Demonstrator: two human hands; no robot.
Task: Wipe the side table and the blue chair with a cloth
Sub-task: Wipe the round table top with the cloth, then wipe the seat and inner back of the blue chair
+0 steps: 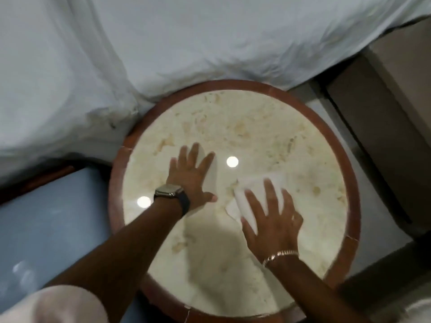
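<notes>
The round side table has a cream marble top and a reddish-brown wooden rim. My right hand lies flat on a white cloth, fingers spread, pressing it onto the marble right of centre. My left hand, with a watch on its wrist, rests flat and empty on the marble to the left of the cloth. The blue chair's seat shows at the lower left, touching the table's left side.
A bed with white linen runs along the far side and overlaps the table's back-left rim. A brown wooden piece of furniture stands to the right, with pale floor between it and the table.
</notes>
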